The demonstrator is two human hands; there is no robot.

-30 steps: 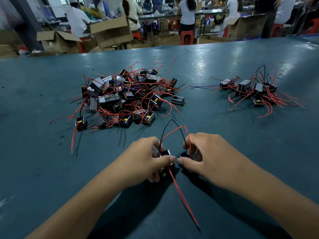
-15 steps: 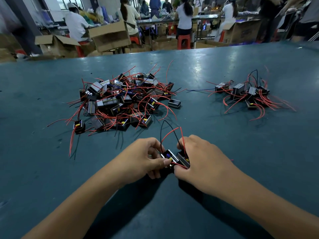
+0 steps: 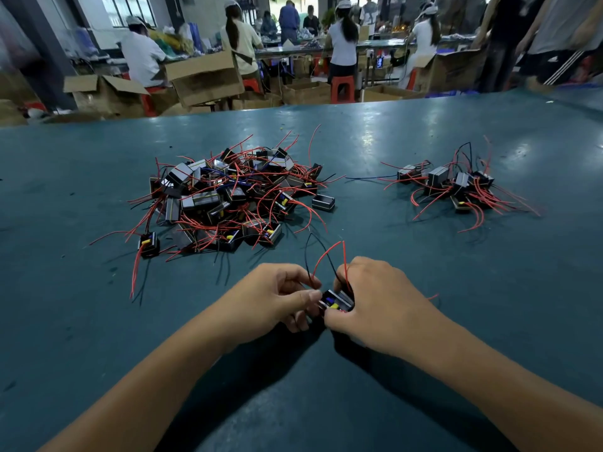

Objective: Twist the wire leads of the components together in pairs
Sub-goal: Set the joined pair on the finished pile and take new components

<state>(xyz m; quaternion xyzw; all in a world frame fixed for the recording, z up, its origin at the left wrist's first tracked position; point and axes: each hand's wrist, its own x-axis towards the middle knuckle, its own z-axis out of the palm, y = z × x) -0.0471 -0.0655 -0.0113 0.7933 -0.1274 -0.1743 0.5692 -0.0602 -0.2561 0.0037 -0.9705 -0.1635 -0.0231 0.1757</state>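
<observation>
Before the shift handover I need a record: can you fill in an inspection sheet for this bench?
Surface: teal table, scuffed, glare at the far side.
Job's things: two small parts held together; big pile ahead left, small pile ahead right.
Clutter: one loose part beside the big pile.
Grippers: left hand and right hand both grip the parts.
Cables: red and black leads loop up from the held parts.
Surroundings: cardboard boxes, workers, red stools.

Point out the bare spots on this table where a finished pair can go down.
Bare table lies between the big pile and the small pile, and left of the left hand. It is crowded around both piles' stray leads.
</observation>
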